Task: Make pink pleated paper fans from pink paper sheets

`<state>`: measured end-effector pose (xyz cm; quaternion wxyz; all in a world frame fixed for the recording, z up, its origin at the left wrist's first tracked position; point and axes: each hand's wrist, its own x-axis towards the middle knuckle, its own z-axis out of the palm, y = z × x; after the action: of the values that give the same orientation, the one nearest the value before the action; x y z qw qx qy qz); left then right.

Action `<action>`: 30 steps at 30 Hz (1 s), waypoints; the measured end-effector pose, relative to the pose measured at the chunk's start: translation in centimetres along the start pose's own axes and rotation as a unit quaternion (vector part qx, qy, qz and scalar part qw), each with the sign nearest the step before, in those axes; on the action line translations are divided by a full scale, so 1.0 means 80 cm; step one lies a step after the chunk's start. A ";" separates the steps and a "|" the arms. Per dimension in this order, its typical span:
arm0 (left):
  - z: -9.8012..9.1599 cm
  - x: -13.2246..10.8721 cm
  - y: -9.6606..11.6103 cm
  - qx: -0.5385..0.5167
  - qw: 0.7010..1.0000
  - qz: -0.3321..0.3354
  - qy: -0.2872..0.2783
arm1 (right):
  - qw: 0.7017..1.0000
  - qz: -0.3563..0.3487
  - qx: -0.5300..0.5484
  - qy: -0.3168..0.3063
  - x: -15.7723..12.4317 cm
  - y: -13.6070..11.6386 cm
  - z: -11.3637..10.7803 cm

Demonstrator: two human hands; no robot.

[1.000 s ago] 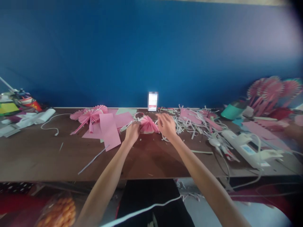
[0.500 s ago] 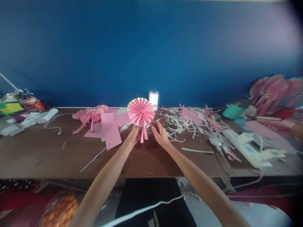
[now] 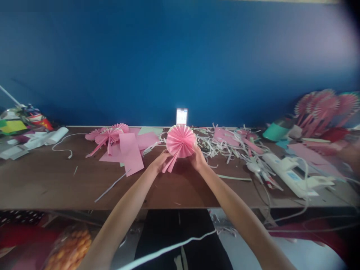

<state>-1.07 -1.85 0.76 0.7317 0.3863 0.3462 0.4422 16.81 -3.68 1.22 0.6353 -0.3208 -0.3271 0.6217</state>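
A round pleated pink paper fan point(image 3: 180, 141) with a folded tail faces me above the middle of the brown table. My left hand point(image 3: 162, 159) grips it at the lower left, by the tail. At its right edge, my right hand point(image 3: 198, 158) is closed on the rim, with the fingertips partly behind the paper. More pink fans point(image 3: 109, 135) lie to the left, beside flat pink paper sheets point(image 3: 131, 153).
White paper strips point(image 3: 222, 146) are heaped right of centre. A power strip point(image 3: 292, 180) with cables, a teal cup point(image 3: 277, 130) and a bunch of pink fans point(image 3: 323, 108) are at the right. White rolled paper point(image 3: 56, 135) lies far left. A lit phone point(image 3: 182, 116) stands behind the fan.
The fan has moved right and slightly down, its tail now slanting to the lower left. My right hand, formerly apart from it, has closed on its right edge.
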 end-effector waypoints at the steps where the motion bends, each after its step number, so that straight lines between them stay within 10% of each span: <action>1: -0.001 0.000 0.000 0.010 1.000 -0.010 -0.006 | 1.000 0.005 0.003 0.015 0.001 -0.003 -0.003; 20: 0.023 -0.028 0.021 0.114 0.983 0.001 -0.142 | 0.980 -0.153 -0.127 0.029 0.001 -0.015 0.000; 30: 0.027 -0.022 0.014 0.144 0.987 0.061 -0.048 | 0.982 -0.121 -0.141 -0.029 0.002 -0.015 -0.001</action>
<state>-0.34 -3.70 3.01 0.6562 0.5287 0.3464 0.4121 17.55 -3.55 2.18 0.6445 -0.3469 -0.4665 0.4967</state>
